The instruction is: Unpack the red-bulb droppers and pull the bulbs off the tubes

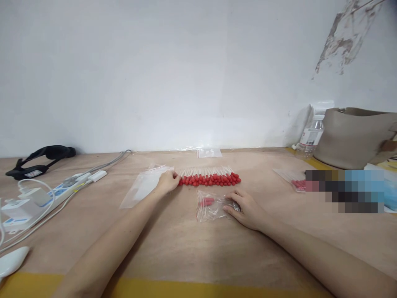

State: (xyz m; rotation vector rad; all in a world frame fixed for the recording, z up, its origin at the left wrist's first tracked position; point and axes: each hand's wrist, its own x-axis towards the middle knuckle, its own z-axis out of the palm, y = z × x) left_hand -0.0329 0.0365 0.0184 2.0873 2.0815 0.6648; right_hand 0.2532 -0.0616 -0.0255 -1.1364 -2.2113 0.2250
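1. White wall, its paint peeling at upper right.
2. Wooden surface, with a yellow strip along the near edge.
3. Grey-beige handbag at far right, a clear plastic bottle just beside it.
4. Power strip at left, carrying white plugs.
5. Row of red-tipped white sticks, mid-surface, red ends nearest the person.
6. Flat clear bag, left of the row, partly behind the left forearm.
7. Small clear bag, red pieces inside, in front of the row.
8. Right hand touches that bag; thumb and fingers look parted, but whether its grip holds plastic cannot be told.
9. Left hand meets the row's left end, fingers bunched; whether its grip pinches a stick is unclear.
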